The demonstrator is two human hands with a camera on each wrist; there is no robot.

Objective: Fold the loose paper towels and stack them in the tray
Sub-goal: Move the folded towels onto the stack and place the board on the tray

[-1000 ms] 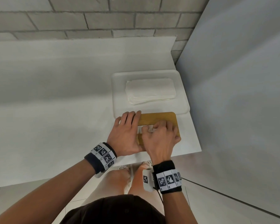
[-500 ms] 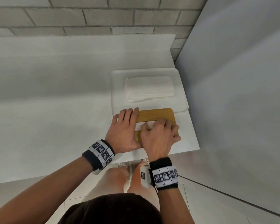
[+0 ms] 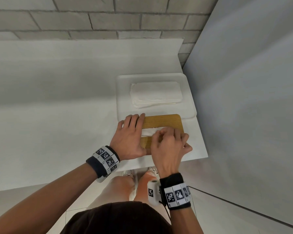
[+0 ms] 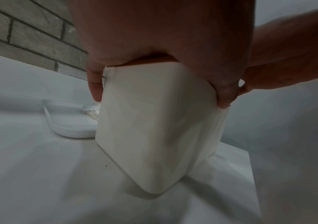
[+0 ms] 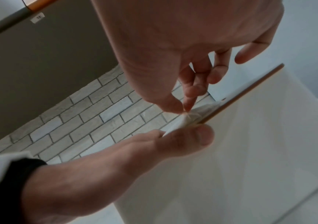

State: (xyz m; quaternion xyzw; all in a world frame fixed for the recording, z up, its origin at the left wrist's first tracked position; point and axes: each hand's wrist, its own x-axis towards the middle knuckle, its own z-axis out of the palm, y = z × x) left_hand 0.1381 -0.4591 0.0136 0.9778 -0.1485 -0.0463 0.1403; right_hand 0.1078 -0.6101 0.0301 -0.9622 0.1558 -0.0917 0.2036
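Observation:
A white dispenser box with a wooden lid [image 3: 162, 121] stands at the counter's front right. My left hand [image 3: 132, 132] lies over its left end, with a finger and the thumb [image 4: 227, 94] down the box's sides [image 4: 158, 121]. A white paper towel [image 3: 148, 132] pokes from the lid's slot. My right hand [image 3: 156, 134] pinches that towel [image 5: 192, 118] between thumb and fingertips [image 5: 184, 110]. Behind the box is the white tray [image 3: 122, 92], holding a stack of folded towels [image 3: 156, 94].
A grey panel [image 3: 243, 98] rises just right of the counter's right edge [image 3: 203, 137]. A brick wall [image 3: 108, 19] runs along the back. White counter [image 3: 49, 115] stretches to the left. My legs show below the front edge.
A little more white towel shows at the slot beside my right fingers. My left hand has stayed on the box.

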